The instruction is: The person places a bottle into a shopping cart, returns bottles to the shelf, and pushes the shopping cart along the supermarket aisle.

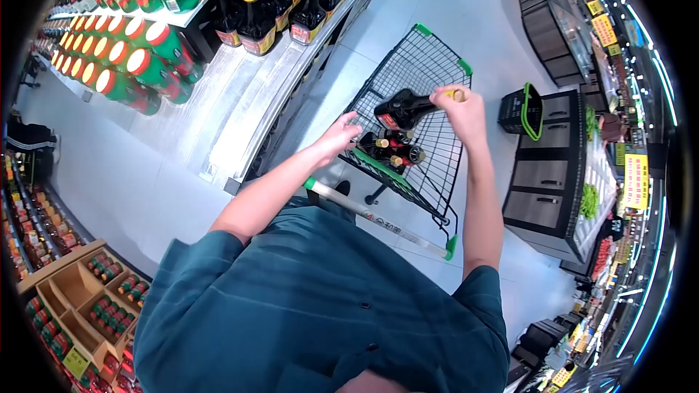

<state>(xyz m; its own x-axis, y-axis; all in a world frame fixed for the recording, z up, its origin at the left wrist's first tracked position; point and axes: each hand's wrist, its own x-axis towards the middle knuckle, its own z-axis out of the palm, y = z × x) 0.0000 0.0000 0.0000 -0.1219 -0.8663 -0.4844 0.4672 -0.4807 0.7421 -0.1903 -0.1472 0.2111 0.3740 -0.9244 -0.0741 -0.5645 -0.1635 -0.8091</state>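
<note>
My right hand is closed round the yellow-capped neck of a dark glass sauce bottle. The bottle lies tilted almost sideways above the basket of a wire shopping cart with green corners. Beneath it, several similar dark bottles with yellow caps stand together at the near end of the cart. My left hand is at the cart's left side, fingers apart and holding nothing; whether it touches the rim I cannot tell. The cart's white handle bar runs in front of my body.
To the left, a display shelf carries rows of dark sauce bottles and green bottles with red labels. A black basket with a green rim stands by a drawer counter on the right. Wooden bins are at lower left.
</note>
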